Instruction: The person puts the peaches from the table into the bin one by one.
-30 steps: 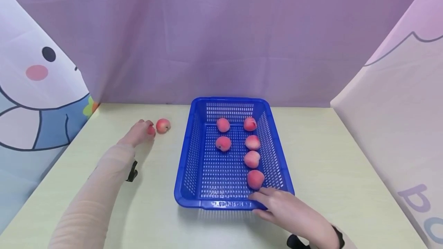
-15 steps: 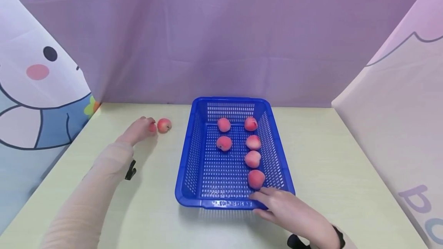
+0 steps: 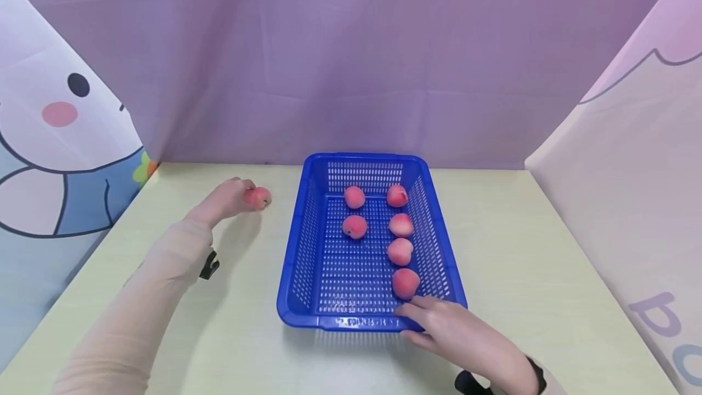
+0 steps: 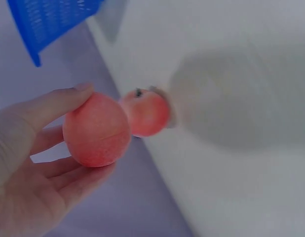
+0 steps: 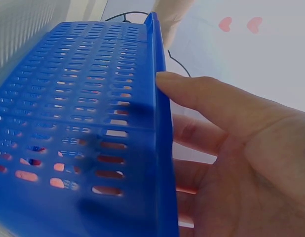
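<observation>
My left hand pinches a fuzzy pink peach between thumb and fingertips, as the left wrist view shows. In the head view that hand largely hides it. Just beyond stands another round reddish fruit with a small dark stem, on the table. My right hand grips the near right rim of a blue slotted plastic basket. In the right wrist view the thumb presses the outer side of the basket's rim and the fingers reach over to its other side.
Inside the basket, peaches stand in a column along the right side, and two more lie left of them near the back. A purple cloth hangs behind the pale table, with printed cloths at both sides.
My left hand has risen slightly and shifted right with its peach, now partly overlapping the other fruit in the head view. The right hand and basket stay put.
</observation>
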A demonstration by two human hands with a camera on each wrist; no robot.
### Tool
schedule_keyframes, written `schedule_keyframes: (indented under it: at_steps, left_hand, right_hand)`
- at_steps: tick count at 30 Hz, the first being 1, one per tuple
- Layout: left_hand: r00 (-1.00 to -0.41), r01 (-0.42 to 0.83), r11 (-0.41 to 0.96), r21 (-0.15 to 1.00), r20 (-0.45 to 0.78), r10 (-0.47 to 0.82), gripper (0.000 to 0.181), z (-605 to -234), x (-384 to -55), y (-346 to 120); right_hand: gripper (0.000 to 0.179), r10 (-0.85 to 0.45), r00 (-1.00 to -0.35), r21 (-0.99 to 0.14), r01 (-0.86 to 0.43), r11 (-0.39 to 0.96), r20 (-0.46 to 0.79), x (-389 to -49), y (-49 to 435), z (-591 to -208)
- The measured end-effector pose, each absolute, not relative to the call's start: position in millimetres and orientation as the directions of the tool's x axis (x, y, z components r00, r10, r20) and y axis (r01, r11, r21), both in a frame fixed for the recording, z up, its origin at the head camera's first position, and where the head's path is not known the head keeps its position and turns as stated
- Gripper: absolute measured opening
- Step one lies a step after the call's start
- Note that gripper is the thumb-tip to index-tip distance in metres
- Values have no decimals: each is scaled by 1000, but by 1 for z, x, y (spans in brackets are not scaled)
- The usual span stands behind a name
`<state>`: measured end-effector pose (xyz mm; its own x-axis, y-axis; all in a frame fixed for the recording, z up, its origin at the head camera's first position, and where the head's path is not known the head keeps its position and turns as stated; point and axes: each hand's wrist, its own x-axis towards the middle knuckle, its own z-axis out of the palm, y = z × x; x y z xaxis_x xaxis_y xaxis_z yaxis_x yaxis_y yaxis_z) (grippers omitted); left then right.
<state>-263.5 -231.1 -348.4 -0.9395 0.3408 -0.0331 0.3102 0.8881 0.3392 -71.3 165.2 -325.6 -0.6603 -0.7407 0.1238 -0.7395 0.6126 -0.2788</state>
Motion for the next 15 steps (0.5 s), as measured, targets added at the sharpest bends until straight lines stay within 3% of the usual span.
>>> schedule_keyframes:
  at_steps: [15]
  left_hand:
    - [-916, 375, 879, 294, -26, 399, 42, -310, -257, -201]
  right_hand:
    - [27, -727, -685, -318, -701, 638, 51, -72, 164, -323]
